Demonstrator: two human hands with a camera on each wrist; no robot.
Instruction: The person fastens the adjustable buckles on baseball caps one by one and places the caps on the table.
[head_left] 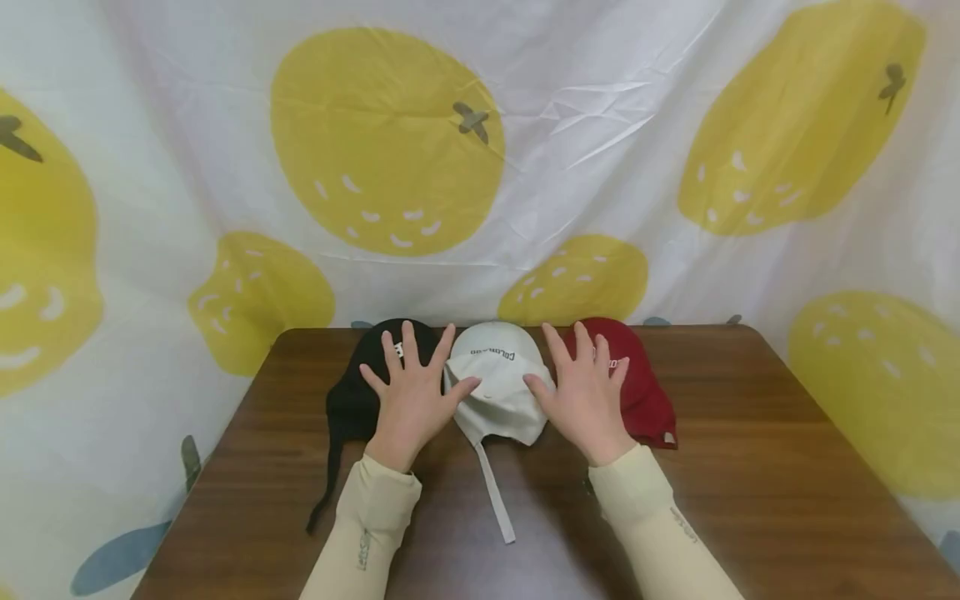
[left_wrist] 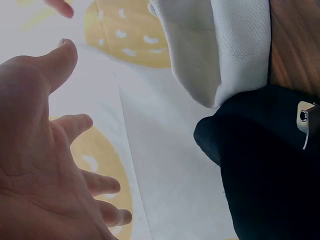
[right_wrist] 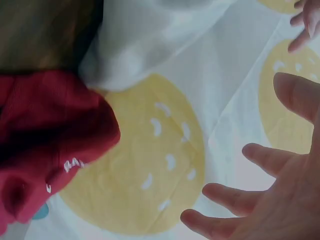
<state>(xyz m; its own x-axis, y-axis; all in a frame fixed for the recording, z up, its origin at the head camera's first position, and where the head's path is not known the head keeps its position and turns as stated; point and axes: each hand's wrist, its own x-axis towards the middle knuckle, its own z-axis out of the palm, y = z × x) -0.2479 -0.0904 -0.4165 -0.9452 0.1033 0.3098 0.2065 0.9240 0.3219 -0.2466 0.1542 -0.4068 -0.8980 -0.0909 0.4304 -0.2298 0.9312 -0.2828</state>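
Three baseball caps sit side by side at the far side of the table: a black cap (head_left: 348, 408) on the left, a white cap (head_left: 498, 350) with dark lettering in the middle, and a red cap (head_left: 648, 400) on the right. My left hand (head_left: 412, 404), fingers spread, hovers in front of the black cap and hides part of it. The right hand (head_left: 588, 400) is spread likewise, partly covering the red cap. Both wrist views show the hands apart from the caps, holding nothing. A loose white strap (head_left: 495, 496) trails from the white cap toward me.
The brown wooden table (head_left: 757, 467) has rounded far corners. Behind it hangs a white curtain (head_left: 570, 167) printed with yellow fruit, close to the table's back edge. A black strap (head_left: 330, 483) hangs from the black cap across the left of the tabletop.
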